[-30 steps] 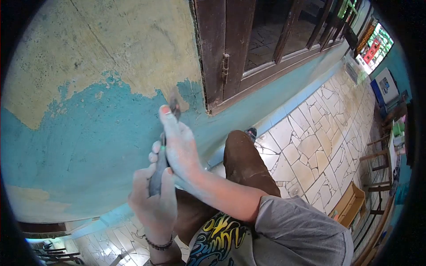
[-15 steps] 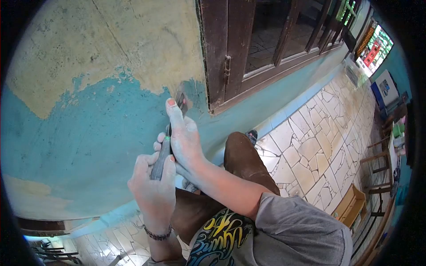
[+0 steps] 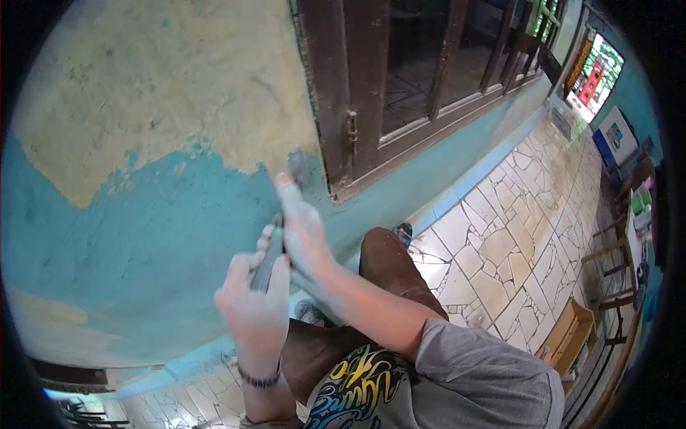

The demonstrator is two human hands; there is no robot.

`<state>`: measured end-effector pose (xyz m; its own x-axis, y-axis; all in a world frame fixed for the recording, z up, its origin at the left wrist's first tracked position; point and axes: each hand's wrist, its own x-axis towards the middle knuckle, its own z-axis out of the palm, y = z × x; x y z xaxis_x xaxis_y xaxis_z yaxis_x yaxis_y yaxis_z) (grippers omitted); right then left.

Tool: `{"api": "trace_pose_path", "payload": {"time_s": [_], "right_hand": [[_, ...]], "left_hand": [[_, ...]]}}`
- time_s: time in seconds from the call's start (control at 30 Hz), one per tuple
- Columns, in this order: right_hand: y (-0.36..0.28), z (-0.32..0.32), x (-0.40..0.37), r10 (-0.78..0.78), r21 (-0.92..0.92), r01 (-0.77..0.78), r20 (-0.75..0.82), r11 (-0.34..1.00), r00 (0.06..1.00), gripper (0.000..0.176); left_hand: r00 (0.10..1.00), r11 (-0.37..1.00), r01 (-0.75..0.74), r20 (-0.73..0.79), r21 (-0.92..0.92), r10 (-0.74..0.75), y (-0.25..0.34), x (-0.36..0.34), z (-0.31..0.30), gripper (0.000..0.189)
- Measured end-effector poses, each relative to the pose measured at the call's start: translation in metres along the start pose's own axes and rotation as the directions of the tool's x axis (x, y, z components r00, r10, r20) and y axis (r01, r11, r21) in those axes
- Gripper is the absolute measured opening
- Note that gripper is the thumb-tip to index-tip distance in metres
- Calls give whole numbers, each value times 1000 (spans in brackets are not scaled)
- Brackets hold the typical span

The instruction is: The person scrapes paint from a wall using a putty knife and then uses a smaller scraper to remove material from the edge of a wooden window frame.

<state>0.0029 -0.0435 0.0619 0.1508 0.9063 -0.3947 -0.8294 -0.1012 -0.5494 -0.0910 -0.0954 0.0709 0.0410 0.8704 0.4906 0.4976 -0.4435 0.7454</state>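
My 2 hands are clamped on the scraper [image 3: 268,266], and between them they hide much of it. My right hand [image 3: 306,232] wraps its upper part, thumb pointing up toward the blade, fingers curled mostly out of sight on the far side. My left hand [image 3: 254,293] closes round the grey handle lower down, its back toward me; the handle's butt shows between thumb and forefinger. The blade is a dark blur just beyond my right thumb, near the lower left corner of the window [image 3: 318,93]; I cannot tell whether its edge touches the wall [image 3: 157,250]. A small green spot shows on the scraper between my hands.

The top of the window is cut off, and its glass is dark with faint reflections. Its frame is brown wood, flat and scuffed, with a slim upright hinge [image 3: 352,127]. Across the wall, turquoise paint meets a rough, pitted, yellowish layer along a ragged, flaking border. Pale dust coats my fingers. A dark bracelet [image 3: 259,380] rings my left wrist, and the print on my grey shirt [image 3: 357,390] runs off the bottom. The floor [image 3: 493,243] is irregular whitish slabs with dark joints. An open wooden box [image 3: 564,336] lies toward the floor's right edge, its contents hard to make out.
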Motion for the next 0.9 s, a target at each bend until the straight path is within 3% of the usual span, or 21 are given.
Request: {"api": "trace_pose_path", "payload": {"time_s": [0.03, 0.2, 0.3, 0.47, 0.5, 0.6, 0.7, 0.8, 0.83, 0.9], "right_hand": [[7, -3, -2, -31, -20, 33, 80, 999, 996, 50], [13, -4, 6, -15, -60, 20, 76, 998, 997, 51], [11, 0, 1, -9, -64, 13, 52, 998, 999, 52], [20, 1, 9, -86, -29, 86, -4, 996, 996, 51], [22, -3, 7, -69, -49, 72, 67, 996, 995, 50], [20, -6, 10, -61, -43, 64, 84, 997, 995, 51], [17, -1, 10, -68, -59, 70, 35, 996, 997, 51], [22, -7, 9, -24, -74, 31, 97, 997, 995, 50], [23, -7, 8, -1, -73, 11, 138, 997, 990, 50], [22, -7, 7, -55, -74, 58, 49, 996, 997, 50]], "left_hand": [[999, 999, 48, -16, -8, -48, -1, -7, 0, 15], [963, 957, 268, -4, -109, -270, -10, -8, -3, 16], [974, 973, 226, -43, 52, -224, -3, -17, -9, 17], [971, 971, 237, 33, -1, -237, -10, -8, -7, 15], [966, 967, 256, 39, 9, -257, -6, -10, -8, 14], [981, 982, 188, 48, -1, -188, -11, -9, -6, 15], [970, 954, 243, 37, -174, -240, -17, -9, 0, 16], [986, 987, 162, -47, -19, -163, -14, -18, -6, 17], [980, 980, 200, 1, -13, -200, -12, -12, -5, 16], [952, 956, 294, 89, 13, -294, -8, -4, -5, 14]]}}
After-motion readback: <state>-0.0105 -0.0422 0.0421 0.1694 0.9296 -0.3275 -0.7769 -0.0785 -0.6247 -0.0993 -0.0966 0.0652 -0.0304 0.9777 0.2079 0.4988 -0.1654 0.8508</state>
